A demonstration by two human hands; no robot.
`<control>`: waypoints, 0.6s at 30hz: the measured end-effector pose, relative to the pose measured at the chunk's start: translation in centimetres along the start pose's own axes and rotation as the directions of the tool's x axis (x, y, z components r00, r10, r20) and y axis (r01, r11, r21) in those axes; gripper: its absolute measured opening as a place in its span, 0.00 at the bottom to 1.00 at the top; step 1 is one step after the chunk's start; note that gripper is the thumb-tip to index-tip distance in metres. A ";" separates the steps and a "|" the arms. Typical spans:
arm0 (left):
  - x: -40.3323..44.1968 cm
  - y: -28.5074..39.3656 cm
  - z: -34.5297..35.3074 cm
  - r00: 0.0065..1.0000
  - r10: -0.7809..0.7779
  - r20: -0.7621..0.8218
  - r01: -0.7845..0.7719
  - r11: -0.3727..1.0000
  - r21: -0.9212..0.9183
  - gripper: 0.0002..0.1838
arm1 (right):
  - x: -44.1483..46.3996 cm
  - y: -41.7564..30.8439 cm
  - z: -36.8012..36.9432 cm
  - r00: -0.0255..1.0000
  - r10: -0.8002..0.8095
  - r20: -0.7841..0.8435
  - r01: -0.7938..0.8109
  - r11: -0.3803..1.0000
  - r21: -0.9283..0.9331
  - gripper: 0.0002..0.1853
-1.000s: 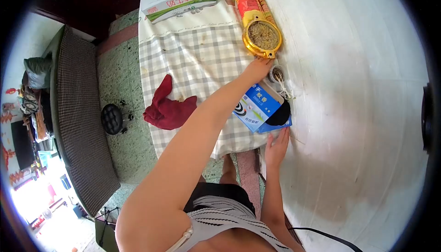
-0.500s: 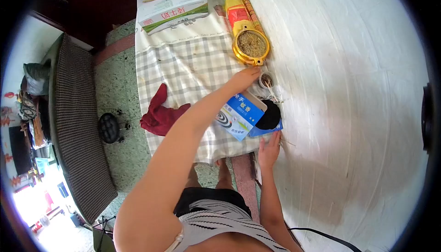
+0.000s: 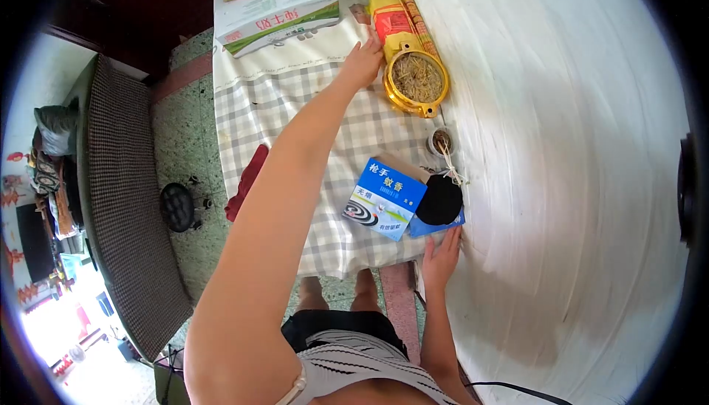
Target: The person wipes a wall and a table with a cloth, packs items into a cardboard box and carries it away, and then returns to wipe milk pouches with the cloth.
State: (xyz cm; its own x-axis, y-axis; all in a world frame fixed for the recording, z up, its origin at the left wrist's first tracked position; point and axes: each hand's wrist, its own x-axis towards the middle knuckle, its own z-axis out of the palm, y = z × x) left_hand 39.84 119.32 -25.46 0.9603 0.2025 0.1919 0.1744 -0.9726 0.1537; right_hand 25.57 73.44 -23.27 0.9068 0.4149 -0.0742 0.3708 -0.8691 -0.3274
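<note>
Left hand (image 3: 362, 65): grip open, fingers extended toward the far end of the tabletop (image 3: 332, 246), fingertips at the left side of the yellow-and-red packet (image 3: 391, 21); contact appears light, nothing seen enclosed, though the underside of the hand is hidden. The packet lies just beyond and to the right of this grip. Its long axis runs away from the person, roughly in line with the wall (image 3: 561, 183), so the hand meets a long side, not an end. The left hand is clearly the nearer of the two. Near end of packet: adjoined by the gold bowl (image 3: 396, 98), which holds dry, straw-like pieces and lies to the right of the left wrist. Wall side of packet: a long patterned stick (image 3: 415, 17), about parallel to it. Far left: a milk carton (image 3: 277, 17). Right hand (image 3: 441, 261): at the near edge, close to the wall, open, fingertips at the blue flat piece (image 3: 422, 228), no closure seen. A black disc (image 3: 441, 200) rests partly over that piece, beside the blue-and-white box (image 3: 384, 198). Beyond the disc: a small cup (image 3: 430, 143) with pale strands (image 3: 450, 161) trailing out. Red cloth (image 3: 247, 183) partly hidden by the left forearm.
</note>
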 end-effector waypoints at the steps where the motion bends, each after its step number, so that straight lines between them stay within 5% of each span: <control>1: 0.5 0.1 0.3 0.985 -0.045 0.166 0.043 0.999 0.019 0.27 | 0.0 0.1 0.0 1.000 -0.017 -0.001 0.017 1.000 -0.022 0.35; 15: 0.1 -0.1 2.2 0.996 -0.063 0.069 0.060 0.997 0.054 0.39 | 0.0 -1.0 -0.4 1.000 -0.003 -0.025 0.002 0.998 -0.062 0.34; 18: 0.3 -0.4 0.8 0.975 -0.091 0.202 0.103 0.993 -0.049 0.35 | -0.2 -0.8 -0.4 0.989 -0.095 -0.116 0.084 0.992 -0.094 0.32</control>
State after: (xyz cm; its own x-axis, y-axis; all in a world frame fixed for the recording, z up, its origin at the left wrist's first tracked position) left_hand 40.18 119.70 -26.23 0.9645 0.2632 -0.0228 0.2617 -0.9397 0.2201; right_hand 25.16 74.01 -22.63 0.8848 0.4611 0.0672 0.4627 -0.8527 -0.2424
